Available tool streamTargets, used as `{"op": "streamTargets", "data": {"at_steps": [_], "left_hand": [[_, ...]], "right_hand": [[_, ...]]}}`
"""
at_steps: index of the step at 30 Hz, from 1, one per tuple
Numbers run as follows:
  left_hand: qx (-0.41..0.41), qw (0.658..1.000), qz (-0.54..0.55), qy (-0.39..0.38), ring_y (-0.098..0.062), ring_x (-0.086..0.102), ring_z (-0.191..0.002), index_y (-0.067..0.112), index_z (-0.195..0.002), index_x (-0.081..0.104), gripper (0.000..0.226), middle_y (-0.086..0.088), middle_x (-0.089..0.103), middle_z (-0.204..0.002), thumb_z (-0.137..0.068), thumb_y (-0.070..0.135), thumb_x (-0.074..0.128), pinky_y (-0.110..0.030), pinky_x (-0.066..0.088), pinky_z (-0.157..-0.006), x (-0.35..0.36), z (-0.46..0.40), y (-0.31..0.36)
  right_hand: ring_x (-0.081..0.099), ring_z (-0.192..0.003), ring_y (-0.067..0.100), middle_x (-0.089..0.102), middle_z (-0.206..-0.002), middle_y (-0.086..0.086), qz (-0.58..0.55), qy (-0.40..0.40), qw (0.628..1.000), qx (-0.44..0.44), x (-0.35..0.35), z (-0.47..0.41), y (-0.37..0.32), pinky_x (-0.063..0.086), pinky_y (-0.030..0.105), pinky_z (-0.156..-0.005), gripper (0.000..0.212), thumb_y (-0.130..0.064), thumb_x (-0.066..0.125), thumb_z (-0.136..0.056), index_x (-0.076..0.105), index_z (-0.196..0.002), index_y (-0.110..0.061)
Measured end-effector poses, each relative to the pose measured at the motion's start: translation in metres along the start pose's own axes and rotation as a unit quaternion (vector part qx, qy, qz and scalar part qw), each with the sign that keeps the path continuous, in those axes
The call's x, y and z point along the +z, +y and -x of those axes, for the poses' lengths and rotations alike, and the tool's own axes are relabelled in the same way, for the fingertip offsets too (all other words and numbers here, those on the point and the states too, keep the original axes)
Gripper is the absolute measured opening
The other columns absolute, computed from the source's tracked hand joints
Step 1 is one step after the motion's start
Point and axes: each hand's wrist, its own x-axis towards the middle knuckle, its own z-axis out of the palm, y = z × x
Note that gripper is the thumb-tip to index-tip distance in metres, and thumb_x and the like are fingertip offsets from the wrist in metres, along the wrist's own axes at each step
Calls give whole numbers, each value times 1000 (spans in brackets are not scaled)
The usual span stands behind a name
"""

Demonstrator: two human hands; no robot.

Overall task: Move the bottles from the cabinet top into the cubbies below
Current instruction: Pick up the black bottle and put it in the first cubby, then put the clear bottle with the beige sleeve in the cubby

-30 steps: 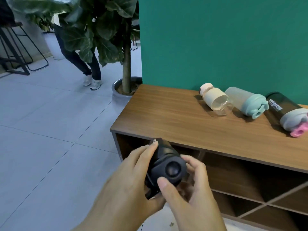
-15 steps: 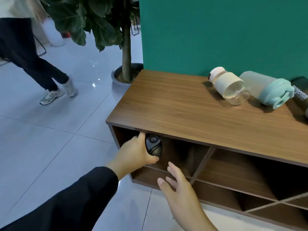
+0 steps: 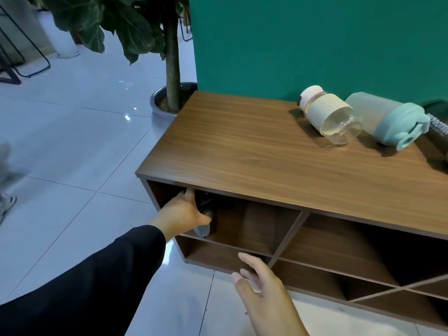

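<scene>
Left hand (image 3: pixel 180 215): fingers grasping black bottle (image 3: pixel 204 204) inside upper-left cubby (image 3: pixel 254 224). Right hand (image 3: pixel 264 287): fingers spread, empty, lower centre. Cabinet top (image 3: pixel 242 146), right: 3 bottles lying; lettering on the cropped dark one unreadable.

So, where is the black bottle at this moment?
The black bottle is in the top-left cubby of the cabinet, held by the left hand, below the wooden top's left end.

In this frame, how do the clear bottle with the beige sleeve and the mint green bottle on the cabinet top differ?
The clear bottle with the beige sleeve has see-through glass-like walls; the mint green bottle is frosted and opaque-looking. The clear bottle's pale cap points toward the wall, while the mint green bottle's lid, with a carry loop, points toward the camera. The mint green bottle looks bulkier. Both lie on their sides on the cabinet top, next to each other.
</scene>
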Motion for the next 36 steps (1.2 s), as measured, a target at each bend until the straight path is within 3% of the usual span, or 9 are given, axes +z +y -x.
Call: {"op": "streamTargets", "data": {"at_steps": [6, 11, 14, 17, 21, 24, 28, 31, 36], "left_hand": [[-1, 998, -66, 22, -26, 46, -127, 23, -144, 39, 89, -6, 49, -138, -70, 60, 70, -42, 47, -103, 4, -5, 3], [14, 995, -88, 50, -25, 43, -129, 22, -145, 35, 87, -4, 46, -141, -74, 58, 70, -40, 44, -103, 15, -1, 1], [44, 993, -71, 88, -26, 45, -128, 21, -146, 36, 90, -6, 48, -141, -72, 59, 71, -44, 48, -101, 20, 5, -3], [96, 976, -65, 184, -28, 56, -114, 14, -136, 54, 75, -9, 61, -125, -75, 51, 75, -44, 55, -89, 25, 22, -7], [209, 921, -27, 328, -21, 61, -80, 14, -99, 75, 32, 1, 68, -93, -88, 39, 58, -36, 52, -66, 39, 66, -4], [249, 922, 32, 296, -7, 57, -70, 22, -86, 74, 30, 12, 62, -78, -92, 42, 51, -22, 47, -59, 47, 93, 19], [209, 936, 125, 253, 0, 56, -68, 29, -85, 70, 26, 18, 57, -74, -93, 44, 50, -10, 41, -59, 50, 108, 50], [183, 941, 158, 235, -3, 57, -68, 31, -83, 68, 26, 17, 56, -71, -94, 45, 49, -13, 42, -57, 58, 114, 59], [158, 950, 162, 216, -3, 58, -68, 31, -78, 69, 23, 19, 53, -65, -94, 40, 56, -9, 41, -56, 72, 120, 54]], "right_hand": [[48, -101, -17, 50, -132, -25, -10, -14, 999, -43, -5, 9, -23, 40, -5, -59, 33, -34, 61, -96, 45, -114, -56], [52, -111, -20, 63, -122, -24, -29, -3, 988, -151, -37, 24, -57, 41, -4, -74, 26, -30, 63, -94, 59, -108, -52], [63, -107, -3, 71, -109, -13, -33, 84, 963, -254, -66, 22, -82, 44, 3, -78, 16, -28, 66, -94, 71, -106, -38], [63, -105, 6, 69, -107, -9, -3, 212, 926, -313, -104, 0, -104, 45, 9, -81, 14, -30, 68, -93, 69, -106, -30], [50, -119, 18, 54, -127, 3, 118, 369, 881, -271, -162, -61, -125, 41, 29, -98, 48, -38, 67, -90, 56, -132, -19], [41, -135, 33, 47, -145, 14, 245, 380, 870, -195, -197, -113, -142, 34, 44, -108, 74, -44, 69, -87, 42, -146, -9], [57, -110, 44, 61, -121, 24, 380, 318, 864, -88, -216, -161, -155, 47, 46, -86, 70, -57, 68, -80, 53, -125, -5], [55, -109, 44, 59, -118, 26, 423, 320, 845, -68, -216, -177, -153, 44, 45, -86, 79, -63, 72, -74, 51, -123, -4], [54, -110, 50, 56, -118, 30, 388, 342, 854, -64, -222, -183, -142, 42, 46, -84, 72, -40, 81, -77, 40, -125, -6]]}}
